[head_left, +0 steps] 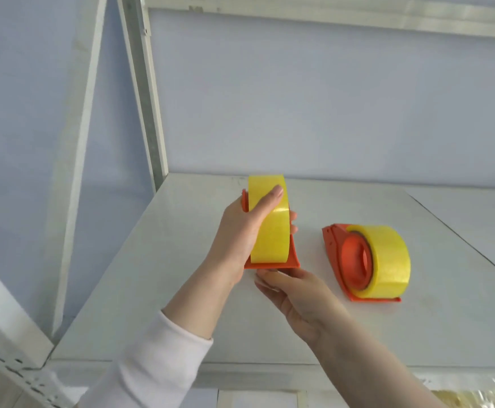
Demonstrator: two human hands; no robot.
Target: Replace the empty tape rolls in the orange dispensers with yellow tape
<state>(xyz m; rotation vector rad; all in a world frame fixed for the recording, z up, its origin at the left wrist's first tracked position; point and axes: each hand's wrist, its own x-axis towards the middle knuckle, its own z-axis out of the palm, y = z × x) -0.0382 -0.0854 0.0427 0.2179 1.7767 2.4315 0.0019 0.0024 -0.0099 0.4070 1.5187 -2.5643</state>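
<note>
Head camera shows me a white shelf with both orange dispensers already carrying yellow tape. The finished dispenser lies on its side to my right on the shelf, its yellow roll seated around the orange hub, and nobody touches it. My left hand is wrapped around the second dispenser, thumb across the face of its yellow tape roll and fingers curled behind, holding it up off the shelf. My right hand sits just under the dispenser's flat orange foot, fingers loosely bent; I cannot tell whether they pinch the foot or only steady it. I see no empty cores anywhere in this picture. My reading is that the swap is nearly finished: what remains is checking that this roll is fully seated, perhaps threading the tape end, then setting the dispenser down beside the other.
</note>
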